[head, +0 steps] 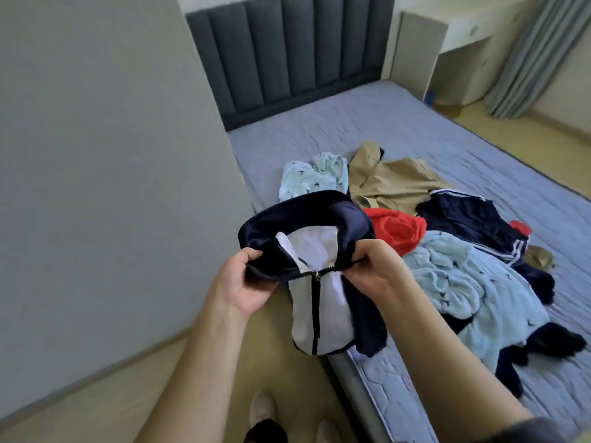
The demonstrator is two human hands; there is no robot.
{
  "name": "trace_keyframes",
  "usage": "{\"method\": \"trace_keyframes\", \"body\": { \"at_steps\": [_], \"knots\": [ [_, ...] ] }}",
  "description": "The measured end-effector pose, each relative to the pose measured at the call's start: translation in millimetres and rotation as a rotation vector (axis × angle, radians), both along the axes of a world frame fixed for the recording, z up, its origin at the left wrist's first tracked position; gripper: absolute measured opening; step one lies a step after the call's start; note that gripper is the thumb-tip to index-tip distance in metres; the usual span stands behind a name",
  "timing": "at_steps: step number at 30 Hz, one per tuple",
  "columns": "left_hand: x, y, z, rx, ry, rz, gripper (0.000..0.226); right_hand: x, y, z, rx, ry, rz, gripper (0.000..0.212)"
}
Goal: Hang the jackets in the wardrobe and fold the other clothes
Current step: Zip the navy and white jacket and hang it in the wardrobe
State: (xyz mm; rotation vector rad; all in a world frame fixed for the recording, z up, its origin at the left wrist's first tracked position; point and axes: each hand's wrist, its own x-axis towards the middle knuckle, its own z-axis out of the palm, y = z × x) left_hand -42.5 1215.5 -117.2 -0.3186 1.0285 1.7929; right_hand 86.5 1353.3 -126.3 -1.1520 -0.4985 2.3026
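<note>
Both hands were up over the near edge of the blue-grey quilted mattress (351, 123). The left hand (252, 282) and right hand (374, 266) each gripped the collar of the navy-and-white zip-front jacket (319, 302), fingers curled into the fabric. The jacket's hem reached that near edge. On the middle of the mattress lay a heap: a crumpled red garment (396, 231), a tan jacket (393, 180) and a navy garment with white stripes (470, 219). A pale blue printed cloth (463, 282) sprawled toward the mattress foot. A red tag (521, 227) showed on the striped one, its print too small to read.
</note>
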Motion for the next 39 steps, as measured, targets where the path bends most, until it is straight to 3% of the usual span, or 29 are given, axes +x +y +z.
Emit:
{"method": "trace_keyframes", "body": {
  "at_steps": [8,14,20,28,39],
  "knots": [
    [4.1,-160.3,22.2,0.119,-0.103,0.479,0.035,-48.0,-95.6,18.6,-0.045,-0.005,0.6,0.025],
    [21.3,-310.2,45.0,0.122,0.138,0.763,0.013,-89.4,-229.1,35.7,-0.091,0.091,1.0,0.038],
    [76.8,-467.0,38.8,0.054,0.238,1.023,0.037,-84.1,-387.1,34.7,-0.136,0.095,1.165,0.038],
    [159.0,-669.2,45.3,0.014,0.188,1.431,0.032,-57.2,-611.5,31.2,-0.171,0.039,1.366,0.038],
    [194.9,-883.4,45.4,-0.067,0.268,1.736,0.027,-90.5,-871.2,14.5,-0.025,0.015,1.861,0.031]
  ]
}}
